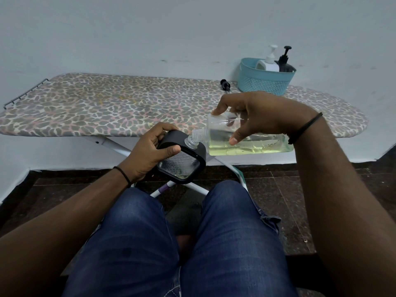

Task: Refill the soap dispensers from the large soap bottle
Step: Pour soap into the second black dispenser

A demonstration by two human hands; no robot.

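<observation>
The large soap bottle (246,140), clear and holding yellowish liquid pooled along its lower side, lies tipped nearly flat in the air in front of the ironing board, its threaded neck meeting the open neck of the soap dispenser (182,159). The right hand (257,116) grips the bottle from above, fingers over its far side and thumb on the near face. The left hand (150,155) holds the dispenser, a clear textured body in a black frame (only a trace of liquid shows at its bottom), with the fingers curled over the frame's top and the thumb pressed on the front. Both are held above the person's knees, in blue jeans (171,243). Behind them stretches an ironing board (96,103) with a leopard-print cover, on white crossed legs. Near its right end stands a teal perforated basket (263,82) with a white pump dispenser (269,61) and a black pump dispenser (285,61) inside. A black pump head (225,84) lies on the cover just left of the basket. The wall (150,28) is pale and scuffed; the floor (278,189) is dark speckled tile.
</observation>
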